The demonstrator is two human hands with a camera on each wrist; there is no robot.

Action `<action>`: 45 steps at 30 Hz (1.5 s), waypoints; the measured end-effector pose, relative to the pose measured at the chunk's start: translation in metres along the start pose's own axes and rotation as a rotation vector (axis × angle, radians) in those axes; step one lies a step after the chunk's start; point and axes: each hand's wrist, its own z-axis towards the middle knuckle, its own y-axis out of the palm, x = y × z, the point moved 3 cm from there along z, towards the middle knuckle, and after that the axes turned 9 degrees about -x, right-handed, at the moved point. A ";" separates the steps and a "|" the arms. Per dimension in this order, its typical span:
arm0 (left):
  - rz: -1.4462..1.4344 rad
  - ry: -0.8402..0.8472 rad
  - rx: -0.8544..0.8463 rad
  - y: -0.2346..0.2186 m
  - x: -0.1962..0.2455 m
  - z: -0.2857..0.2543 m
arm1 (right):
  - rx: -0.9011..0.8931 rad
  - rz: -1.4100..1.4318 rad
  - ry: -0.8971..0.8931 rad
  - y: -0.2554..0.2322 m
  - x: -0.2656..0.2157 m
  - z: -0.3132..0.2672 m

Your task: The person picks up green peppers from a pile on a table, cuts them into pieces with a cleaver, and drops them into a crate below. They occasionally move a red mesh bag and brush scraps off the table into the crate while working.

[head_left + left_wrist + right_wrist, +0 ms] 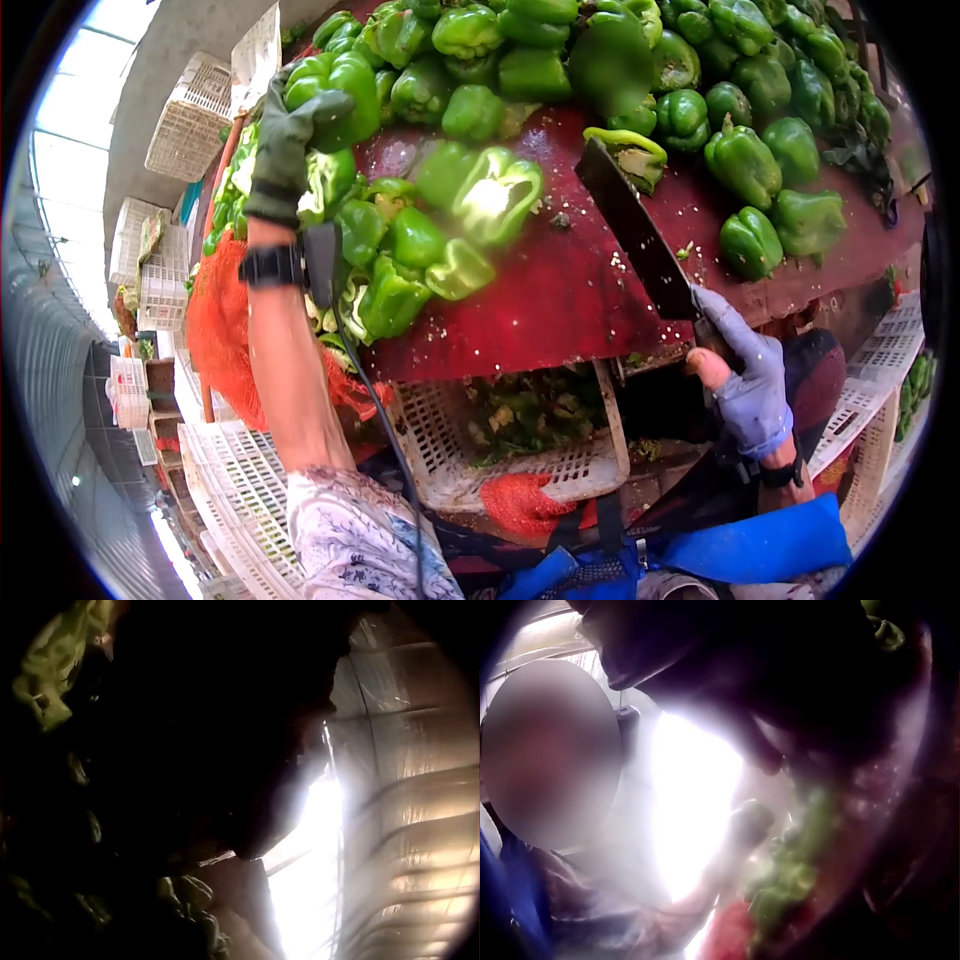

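My left hand (287, 150), in a dark green glove, grips a whole green bell pepper (352, 88) at the left of the red table (520, 325). Below it lie cut peppers, among them a halved pepper (497, 196) with its pale inside up. In a pale purple glove with a bare thumb, my right hand (752, 385) holds a cleaver (638, 235) by its handle. The dark, broad blade slants over the table, its tip overlapping a cut pepper piece (640, 160). Both wrist views are mostly dark, with the hands as silhouettes.
A large heap of green peppers (470, 32) fills the table's far side. Several loose peppers (750, 243) lie at the right. Under the near edge stands a white crate (440, 470) with green scraps. An orange mesh sack (215, 320) hangs at the left, near stacked crates (240, 490).
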 end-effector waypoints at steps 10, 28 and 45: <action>-0.273 -0.311 0.254 0.255 -0.040 -0.160 | 0.001 0.093 -0.072 -0.012 -0.001 -0.039; 0.501 -0.110 0.514 0.270 -0.041 -0.157 | -0.071 -0.297 -0.164 0.025 -0.023 -0.029; 0.143 -0.306 0.205 0.225 -0.168 -0.132 | -0.057 -0.272 -0.337 0.025 -0.021 -0.035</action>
